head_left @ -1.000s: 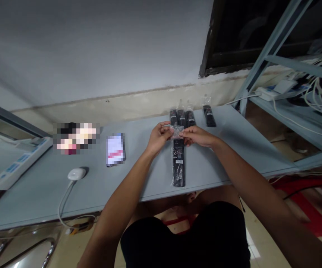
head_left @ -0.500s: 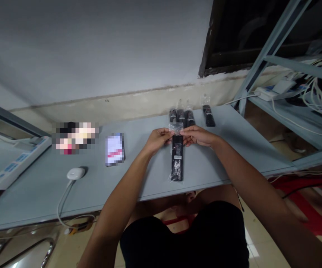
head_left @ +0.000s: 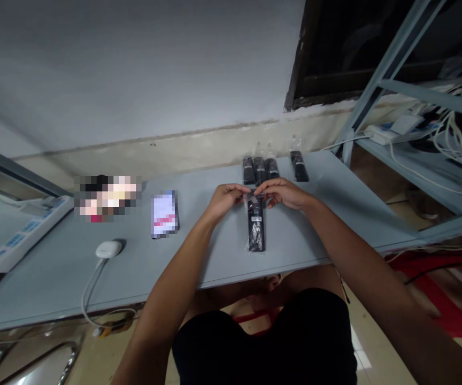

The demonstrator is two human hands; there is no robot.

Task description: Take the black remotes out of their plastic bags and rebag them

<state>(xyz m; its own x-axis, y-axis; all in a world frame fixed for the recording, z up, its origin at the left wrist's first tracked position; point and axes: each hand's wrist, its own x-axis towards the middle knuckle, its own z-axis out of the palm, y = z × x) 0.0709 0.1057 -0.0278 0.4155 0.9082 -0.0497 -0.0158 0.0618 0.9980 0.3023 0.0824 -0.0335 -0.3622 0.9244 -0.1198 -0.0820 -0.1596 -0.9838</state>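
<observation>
A black remote control (head_left: 256,235) in a clear plastic bag (head_left: 250,247) lies lengthwise before me, with a white label on its face. My left hand (head_left: 226,201) pinches the bag's upper end from the left, fingers and thumb together. From the other side, my right hand (head_left: 285,193) grips that same end, its index fingertip nearly meeting the left one. The fingers partly cover the top of the bag. Just beyond my hands are three more bagged remotes (head_left: 259,170) side by side, and another bagged remote (head_left: 299,166) lies apart to their right.
On the grey table (head_left: 199,262), a pixelated phone-like object (head_left: 164,214) and a white rounded device (head_left: 108,249) with a cable lie left. Power strips (head_left: 26,232) sit at far left and on the right shelf (head_left: 427,155), where cables tangle. A wall (head_left: 154,69) rises behind.
The bag's clear upper end, standing out beyond my fingers before, now looks folded down between them. The remote's near end has shifted slightly away from me, and my fingertips have come closer together.
</observation>
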